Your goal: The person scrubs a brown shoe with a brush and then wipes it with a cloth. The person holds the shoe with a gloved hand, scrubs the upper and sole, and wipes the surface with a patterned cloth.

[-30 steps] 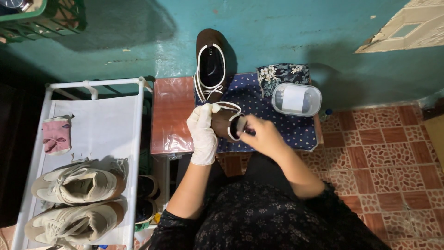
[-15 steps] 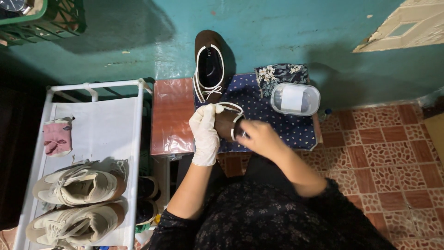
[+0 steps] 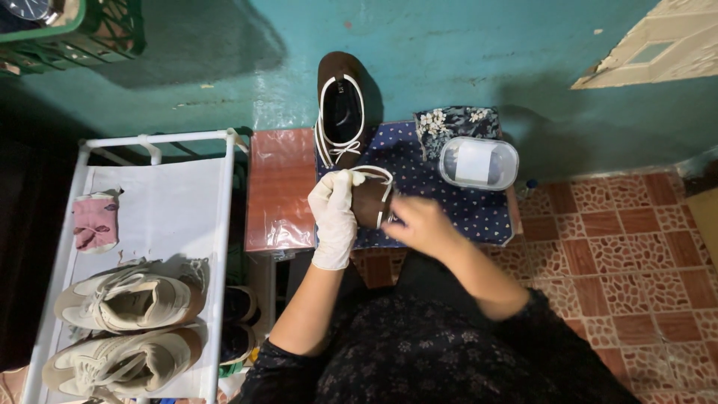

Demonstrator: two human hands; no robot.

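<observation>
Little change from the earlier frames: the left hand (image 3: 334,218), in a white glove, stays wrapped around the brown shoe with white trim (image 3: 372,200), fingers clenched on it; the bare right hand (image 3: 420,224) has slid slightly right and lower along the shoe's side, fingers curled against it, grip unclear because of blur. The held shoe sits at the near edge of the small desk (image 3: 280,187), over the dark blue dotted cloth (image 3: 464,206). Everything else is unmoved.

Counts: two brown shoes, the second brown shoe with white laces (image 3: 340,108) standing at the desk's far edge, toe up against the teal wall (image 3: 224,52). One clear plastic tub with white label (image 3: 479,162) at the far right corner, touching one floral fabric pouch (image 3: 455,123). On the white shelf rack (image 3: 149,194) left of the desk: two beige sneakers (image 3: 127,299) and one pink sock (image 3: 96,222). One green crate (image 3: 82,30) at top left.
</observation>
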